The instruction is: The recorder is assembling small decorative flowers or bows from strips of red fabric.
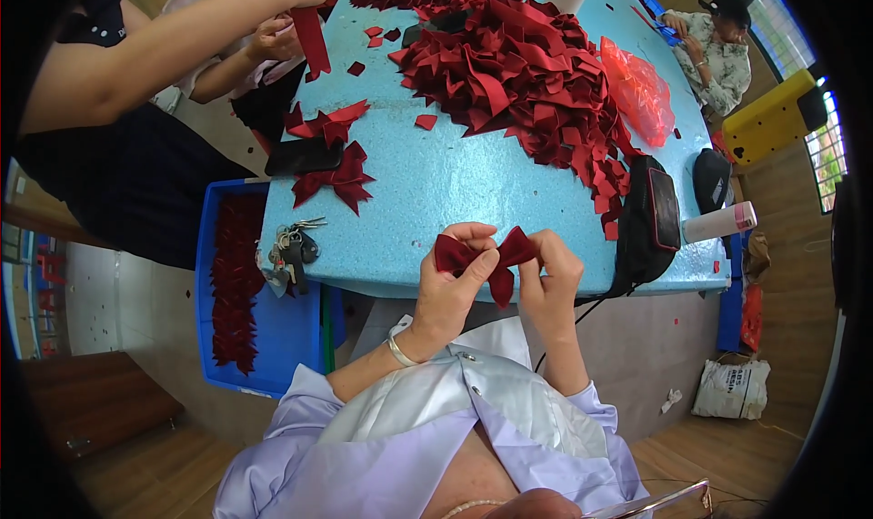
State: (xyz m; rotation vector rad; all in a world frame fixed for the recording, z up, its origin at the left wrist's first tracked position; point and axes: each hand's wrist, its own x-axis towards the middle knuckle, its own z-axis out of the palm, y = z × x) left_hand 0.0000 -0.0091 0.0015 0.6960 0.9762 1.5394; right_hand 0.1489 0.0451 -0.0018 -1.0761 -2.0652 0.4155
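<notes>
We see a glossy lavender satin-like shirt (364,469) with loose sleeves; its front looks silvery white, with small round metallic fasteners (468,357). We notice also a smooth silver bangle (395,348) below the left hand (446,290), and a pale beaded necklace (473,504).

Keys (293,248) lay left of centre. A black bag (638,237) and a pale bottle (717,224) rested at right, a white sack (730,392) lower right.

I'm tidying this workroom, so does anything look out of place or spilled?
A crumpled white scrap lies on the floor near the white sack, like dropped litter. A dark phone sits among red ribbon pieces on the blue table, an odd spot for it.
</notes>
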